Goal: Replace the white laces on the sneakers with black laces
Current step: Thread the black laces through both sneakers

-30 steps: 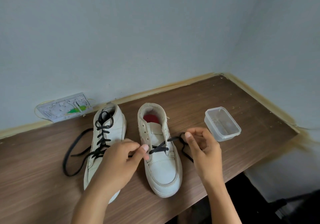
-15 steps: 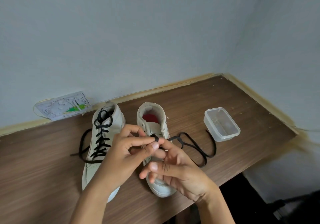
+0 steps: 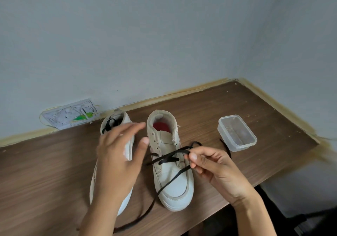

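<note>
A person's right hand [image 3: 215,164] pinches a flat black shoelace [image 3: 171,158] between thumb and fingertips above the right-hand white leather high-top sneaker [image 3: 171,177], which stands on a dark wood-grain counter [image 3: 45,172] set into a grey-walled corner. The lace crosses the lowest eyelets only; its other end trails down over the toe and off toward the counter's near edge. The left hand [image 3: 118,159] hovers with its grip slack, fingers spread and holding nothing, in front of the left-hand white sneaker [image 3: 125,121], whose black lacing shows at the collar, the rest being hidden behind the hand. The left hand is blurred. An empty clear plastic rectangular tub [image 3: 237,132] sits near the second sneaker's right side, and a pale flat plastic pack with a green mark [image 3: 71,114] leans at the wall behind. No white laces can be seen. Judging by the bare upper eyelets, the lacing of the second sneaker is at an early stage; the next move likely calls for feeding the pinched end through the next free eyelet on the opposite side, with the free hand steadying the shoe or taking up the loose end.
</note>
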`<state>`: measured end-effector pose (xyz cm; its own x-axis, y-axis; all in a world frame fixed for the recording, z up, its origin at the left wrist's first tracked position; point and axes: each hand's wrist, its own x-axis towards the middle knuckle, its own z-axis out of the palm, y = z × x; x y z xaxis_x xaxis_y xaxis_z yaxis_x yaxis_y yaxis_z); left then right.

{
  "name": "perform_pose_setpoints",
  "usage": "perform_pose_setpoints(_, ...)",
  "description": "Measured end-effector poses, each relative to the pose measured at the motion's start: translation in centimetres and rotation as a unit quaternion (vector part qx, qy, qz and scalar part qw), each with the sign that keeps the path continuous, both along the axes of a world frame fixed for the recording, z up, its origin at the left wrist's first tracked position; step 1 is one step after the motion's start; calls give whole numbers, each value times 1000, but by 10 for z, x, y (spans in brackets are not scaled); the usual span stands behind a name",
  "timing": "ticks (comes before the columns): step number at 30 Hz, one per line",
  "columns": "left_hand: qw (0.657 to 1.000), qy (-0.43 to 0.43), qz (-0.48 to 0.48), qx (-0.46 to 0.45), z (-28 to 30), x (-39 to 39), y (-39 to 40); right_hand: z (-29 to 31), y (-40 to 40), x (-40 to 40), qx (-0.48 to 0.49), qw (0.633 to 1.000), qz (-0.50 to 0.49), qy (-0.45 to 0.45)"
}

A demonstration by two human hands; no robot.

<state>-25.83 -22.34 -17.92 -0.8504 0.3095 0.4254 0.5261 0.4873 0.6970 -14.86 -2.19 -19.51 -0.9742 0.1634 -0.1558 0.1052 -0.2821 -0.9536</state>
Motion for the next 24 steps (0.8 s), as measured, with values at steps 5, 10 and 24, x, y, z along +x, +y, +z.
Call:
perform_pose_setpoints(5, 982, -16, -183, -43, -4, 8, 20, 6, -16, -9, 34, 999, 21, 13)
perform_pose_setpoints(10, 995, 1, -103, 18, 0, -4, 3, 7, -9, -6, 50, 999, 10, 3)
perform_pose_setpoints(24, 983, 62, -162, -61, -12, 10, 25, -1, -15, -16, 83, 995, -9, 63)
